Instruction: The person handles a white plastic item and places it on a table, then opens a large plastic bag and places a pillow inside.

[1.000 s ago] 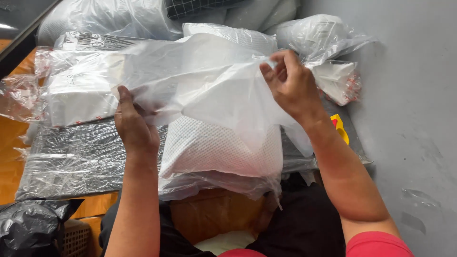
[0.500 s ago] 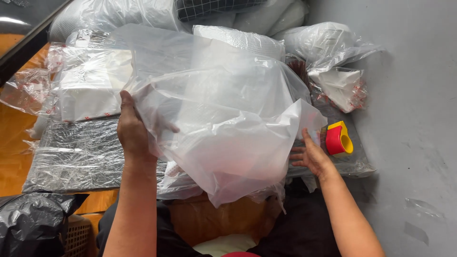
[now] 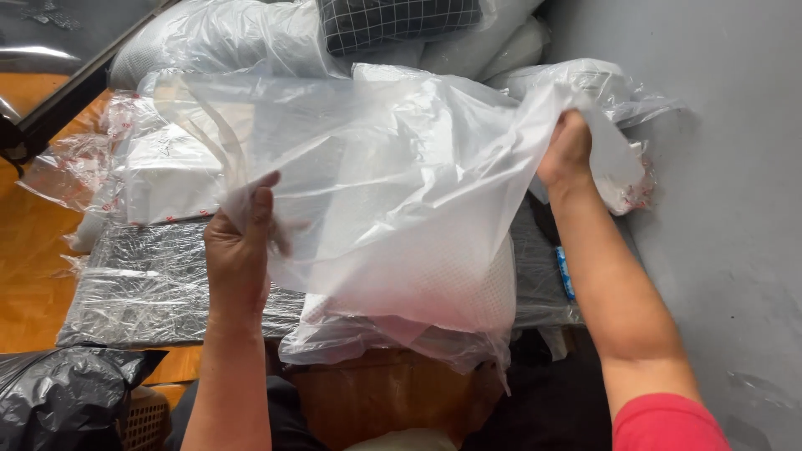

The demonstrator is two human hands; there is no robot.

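Note:
My left hand (image 3: pixel 240 249) grips the left edge of a large clear plastic bag (image 3: pixel 393 175), thumb up against the film. My right hand (image 3: pixel 567 150) is closed on the bag's upper right edge, held higher and farther away. The bag is stretched wide between both hands and hangs in front of me. Behind and below it lies a white mesh-textured pillow (image 3: pixel 468 288) in its own clear wrap, on a dark wrapped slab (image 3: pixel 150 284).
White packed items in clear bags (image 3: pixel 167 179) lie at the left, more bagged bundles and a checked dark cushion (image 3: pixel 393 21) at the back. A grey wall (image 3: pixel 735 209) runs along the right. A black plastic bag (image 3: pixel 50 401) sits at lower left on the orange floor.
My right hand has risen from low beside the red tape roll to the bag's upper right edge. The bag is now spread wide and lifted; the tape roll is hidden.

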